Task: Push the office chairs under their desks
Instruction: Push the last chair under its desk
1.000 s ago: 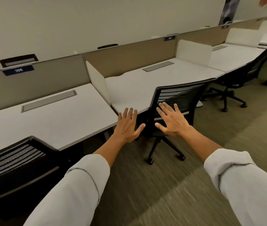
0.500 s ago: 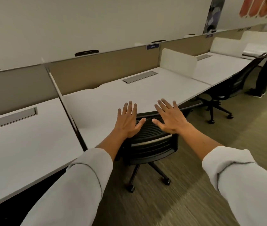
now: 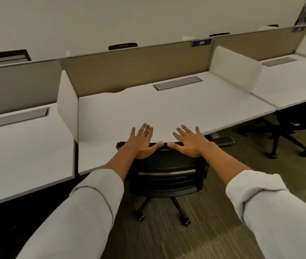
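Note:
A black mesh-backed office chair (image 3: 167, 174) stands right in front of me, its back facing me and its seat hidden under the white desk (image 3: 167, 109). My left hand (image 3: 142, 141) and my right hand (image 3: 189, 141) lie flat along the top edge of the chair's back, fingers spread over the desk's front edge, thumbs nearly touching. Neither hand grips anything. The chair's wheeled base (image 3: 163, 210) shows on the floor below.
White side dividers (image 3: 68, 105) and a tan back panel (image 3: 139, 70) fence the desk. Another white desk (image 3: 17, 146) lies to the left. At the right, a second black chair (image 3: 298, 124) sits partly under its desk (image 3: 288, 85). Grey-brown carpet covers the floor.
I have stepped closer and turned to face the chair square on. Both hands came down onto the chair's top edge, and the chair now sits closer under the desk.

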